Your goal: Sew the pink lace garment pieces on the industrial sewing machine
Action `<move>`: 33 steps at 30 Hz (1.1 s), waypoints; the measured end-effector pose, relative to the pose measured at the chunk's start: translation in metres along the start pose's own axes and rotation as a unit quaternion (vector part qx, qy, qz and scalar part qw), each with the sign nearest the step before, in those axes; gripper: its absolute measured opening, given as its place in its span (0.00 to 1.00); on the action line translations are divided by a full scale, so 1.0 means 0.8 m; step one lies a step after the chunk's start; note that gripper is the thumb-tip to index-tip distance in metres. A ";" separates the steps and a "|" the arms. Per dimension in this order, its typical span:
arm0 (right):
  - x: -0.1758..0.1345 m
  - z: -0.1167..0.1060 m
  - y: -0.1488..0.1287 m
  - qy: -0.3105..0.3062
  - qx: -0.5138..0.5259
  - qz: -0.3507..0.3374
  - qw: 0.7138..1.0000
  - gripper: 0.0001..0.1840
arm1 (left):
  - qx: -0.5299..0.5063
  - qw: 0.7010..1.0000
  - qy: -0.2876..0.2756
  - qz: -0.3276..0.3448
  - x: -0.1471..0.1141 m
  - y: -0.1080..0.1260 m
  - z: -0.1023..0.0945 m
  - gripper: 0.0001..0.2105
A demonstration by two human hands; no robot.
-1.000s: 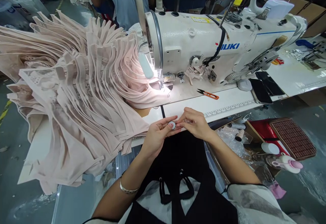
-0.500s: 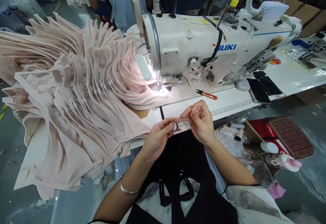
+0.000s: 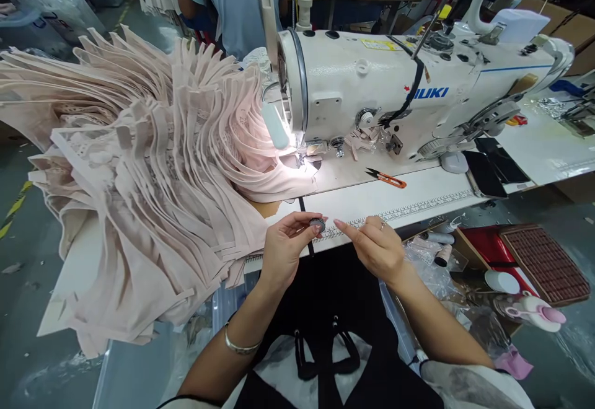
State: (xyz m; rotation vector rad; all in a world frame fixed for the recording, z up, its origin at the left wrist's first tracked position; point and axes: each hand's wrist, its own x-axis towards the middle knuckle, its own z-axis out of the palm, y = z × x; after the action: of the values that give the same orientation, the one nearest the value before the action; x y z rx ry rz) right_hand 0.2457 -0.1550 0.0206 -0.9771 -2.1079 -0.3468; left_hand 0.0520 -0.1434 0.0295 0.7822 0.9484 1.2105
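Between the thumb and fingers of my left hand (image 3: 284,248) is a small round metal bobbin (image 3: 318,224), held over the table's front edge. Just right of it is my right hand (image 3: 379,248), its index finger stretched toward the bobbin and its other fingers curled in. Any thread between the hands is too fine to make out. Behind my hands stands a white sewing machine (image 3: 344,87) with its needle area lit. A long run of pale pink garments (image 3: 186,186) lies at the left, some of it under the needle area.
Orange-handled thread snips (image 3: 387,178) lie on the table in front of the machine. A printed ruler strip (image 3: 418,209) runs along the front edge. Dark phones (image 3: 486,173) lie at the right. Below are a bottle (image 3: 534,311) and a woven brown seat pad (image 3: 543,263). A person in blue (image 3: 237,6) is behind.
My right hand has moved right and down from the left hand, its index finger now extended. The left hand has turned the bobbin. The whole view has shifted slightly.
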 end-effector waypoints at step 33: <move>0.027 -0.006 0.002 -0.126 0.202 0.266 0.934 0.08 | -0.019 0.979 -0.204 -0.005 0.011 0.015 0.007 0.12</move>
State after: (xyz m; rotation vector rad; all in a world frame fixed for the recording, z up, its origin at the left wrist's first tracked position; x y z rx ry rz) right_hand 0.2409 -0.1450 0.0396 -1.3298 -1.9169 0.4894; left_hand 0.0527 -0.1324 0.0410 0.9492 0.5879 1.0032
